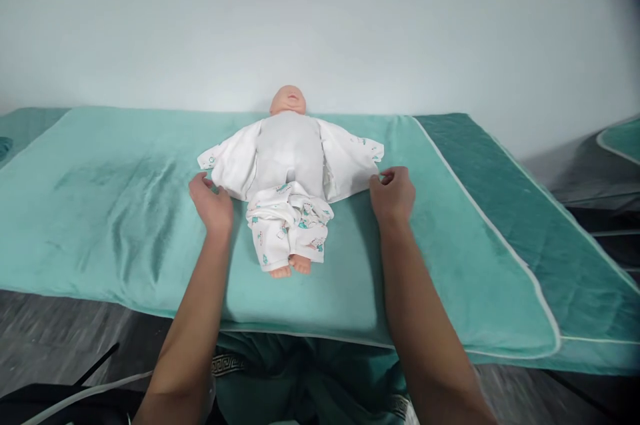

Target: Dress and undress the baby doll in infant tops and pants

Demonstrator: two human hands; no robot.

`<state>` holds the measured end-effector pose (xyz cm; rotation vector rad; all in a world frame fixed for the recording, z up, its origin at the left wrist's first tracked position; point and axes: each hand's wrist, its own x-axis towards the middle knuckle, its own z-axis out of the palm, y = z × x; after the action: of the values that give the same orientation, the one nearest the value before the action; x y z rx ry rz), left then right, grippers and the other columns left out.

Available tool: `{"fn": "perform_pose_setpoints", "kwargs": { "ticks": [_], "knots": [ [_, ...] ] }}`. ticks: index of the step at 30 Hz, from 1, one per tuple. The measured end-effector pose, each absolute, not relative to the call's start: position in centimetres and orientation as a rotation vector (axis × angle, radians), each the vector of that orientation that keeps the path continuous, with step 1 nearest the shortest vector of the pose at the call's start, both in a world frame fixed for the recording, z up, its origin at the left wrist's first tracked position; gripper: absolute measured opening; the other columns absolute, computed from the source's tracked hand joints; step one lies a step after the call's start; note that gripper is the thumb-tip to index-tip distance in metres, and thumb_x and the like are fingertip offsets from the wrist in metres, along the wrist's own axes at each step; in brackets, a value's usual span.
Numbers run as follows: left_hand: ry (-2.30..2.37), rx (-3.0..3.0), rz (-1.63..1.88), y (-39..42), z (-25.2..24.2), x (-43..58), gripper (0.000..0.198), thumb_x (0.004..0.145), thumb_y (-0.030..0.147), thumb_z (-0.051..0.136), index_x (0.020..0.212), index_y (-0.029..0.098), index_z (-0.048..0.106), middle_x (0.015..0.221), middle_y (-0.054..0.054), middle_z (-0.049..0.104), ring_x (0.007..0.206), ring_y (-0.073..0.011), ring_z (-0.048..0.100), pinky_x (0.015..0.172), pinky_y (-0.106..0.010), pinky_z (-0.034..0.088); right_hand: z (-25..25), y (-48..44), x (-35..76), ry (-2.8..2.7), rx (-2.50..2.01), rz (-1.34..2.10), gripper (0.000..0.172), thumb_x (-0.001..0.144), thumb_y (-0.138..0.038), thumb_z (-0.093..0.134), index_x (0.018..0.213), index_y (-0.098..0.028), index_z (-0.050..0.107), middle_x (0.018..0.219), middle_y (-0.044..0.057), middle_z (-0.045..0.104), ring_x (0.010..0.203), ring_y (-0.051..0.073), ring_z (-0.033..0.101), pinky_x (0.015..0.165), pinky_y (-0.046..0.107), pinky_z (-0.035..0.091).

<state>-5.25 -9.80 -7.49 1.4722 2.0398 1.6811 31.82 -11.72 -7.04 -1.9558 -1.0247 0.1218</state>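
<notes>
A baby doll [290, 155] lies on its back with its bare pale torso showing and its head toward the wall. Its white baby shirt [347, 148] is spread open to both sides like wings, printed on the inner cuffs. White pants [290, 231] with small green prints are bunched at the hips, and two bare feet show below them. My left hand [213, 205] has its fingers bent at the lower edge of the shirt's left flap. On the other side, my right hand [393, 195] pinches the outer edge of the right flap.
The doll rests on a light green velvet blanket [125, 211] with pale piping, over a darker green quilted bed cover [540, 231]. A white wall [320, 25] rises behind the bed. A pale cable [85, 398] runs at lower left.
</notes>
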Motion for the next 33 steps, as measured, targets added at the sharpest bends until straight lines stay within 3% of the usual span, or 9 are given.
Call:
{"fn": "perform_pose_setpoints", "kwargs": {
  "ticks": [3,6,9,14,20,23,27,30,33],
  "knots": [
    [1.914,1.736,1.711,-10.4,-7.2,-4.5,0.032,0.078,0.009,0.060,0.108,0.020,0.061,0.114,-0.010,0.061,0.119,-0.0265,0.054,0.109,-0.046,0.040,-6.7,-12.1,29.1,-1.173,-1.656,0.292,0.013,0.079,-0.031,0.064,0.086,-0.022,0.060,0.074,-0.002,0.056,0.069,0.016,0.051,0.071,0.032,0.044],
    [1.500,1.691,1.501,-10.9,-6.7,-3.6,0.013,0.088,0.026,0.064,0.098,0.020,0.070,0.099,-0.006,0.067,0.097,-0.0218,0.061,0.087,-0.035,0.049,-6.2,-12.9,27.1,-1.385,-1.373,0.764,0.025,0.080,-0.045,0.071,0.078,-0.021,0.064,0.071,-0.002,0.059,0.068,0.015,0.051,0.066,0.029,0.042],
    [1.195,1.528,1.219,-11.3,-6.2,-3.2,0.018,0.086,0.037,0.073,0.094,0.021,0.075,0.083,-0.002,0.067,0.076,-0.0157,0.058,0.070,-0.028,0.045,-5.4,-13.8,26.3,-1.556,-1.182,1.110,0.032,0.078,-0.050,0.079,0.077,-0.021,0.067,0.075,0.000,0.062,0.070,0.015,0.053,0.065,0.029,0.043],
    [0.950,1.570,1.049,-11.6,-5.3,-4.0,0.018,0.081,0.037,0.081,0.091,0.022,0.079,0.087,-0.003,0.061,0.075,-0.0134,0.052,0.067,-0.026,0.042,-4.4,-14.3,26.8,-1.691,-0.987,1.292,0.035,0.075,-0.052,0.085,0.084,-0.021,0.073,0.089,0.004,0.067,0.079,0.017,0.059,0.072,0.032,0.049],
    [0.840,1.621,0.855,-11.8,-4.9,-5.1,0.022,0.076,0.036,0.086,0.089,0.022,0.076,0.101,-0.005,0.054,0.080,-0.0137,0.051,0.069,-0.027,0.045,-4.2,-14.6,27.0,-1.852,-0.929,1.197,0.032,0.078,-0.047,0.085,0.086,-0.021,0.069,0.091,0.004,0.063,0.084,0.018,0.058,0.077,0.033,0.047],
    [0.838,1.639,0.913,-11.8,-5.1,-5.0,0.024,0.077,0.038,0.086,0.081,0.019,0.072,0.100,-0.005,0.054,0.080,-0.0141,0.051,0.070,-0.027,0.045,-4.4,-14.9,26.6,-1.854,-0.876,1.107,0.024,0.083,-0.040,0.081,0.085,-0.022,0.066,0.093,0.003,0.061,0.088,0.018,0.058,0.081,0.034,0.046],
    [0.837,1.673,1.077,-11.7,-5.4,-4.3,0.022,0.083,0.037,0.081,0.081,0.020,0.068,0.101,-0.007,0.061,0.091,-0.0173,0.059,0.083,-0.030,0.048,-5.2,-14.8,26.0,-1.763,-0.966,0.997,0.021,0.090,-0.039,0.074,0.086,-0.022,0.061,0.090,0.002,0.060,0.084,0.017,0.057,0.079,0.033,0.046],
    [0.927,1.666,1.263,-11.4,-5.6,-3.2,0.020,0.086,0.035,0.078,0.084,0.021,0.064,0.122,-0.010,0.065,0.111,-0.0209,0.063,0.096,-0.034,0.048,-5.9,-14.1,25.3,-1.654,-1.106,0.734,0.020,0.093,-0.040,0.067,0.089,-0.024,0.057,0.096,0.003,0.063,0.088,0.018,0.059,0.081,0.035,0.050],
    [1.040,1.559,1.387,-11.0,-5.6,-1.8,0.022,0.087,0.036,0.075,0.085,0.021,0.059,0.147,-0.011,0.058,0.132,-0.0253,0.058,0.106,-0.037,0.046,-6.4,-13.3,24.6,-1.582,-1.143,0.423,0.018,0.094,-0.038,0.064,0.090,-0.024,0.054,0.114,0.010,0.064,0.106,0.023,0.061,0.090,0.041,0.053]
  ]
}}
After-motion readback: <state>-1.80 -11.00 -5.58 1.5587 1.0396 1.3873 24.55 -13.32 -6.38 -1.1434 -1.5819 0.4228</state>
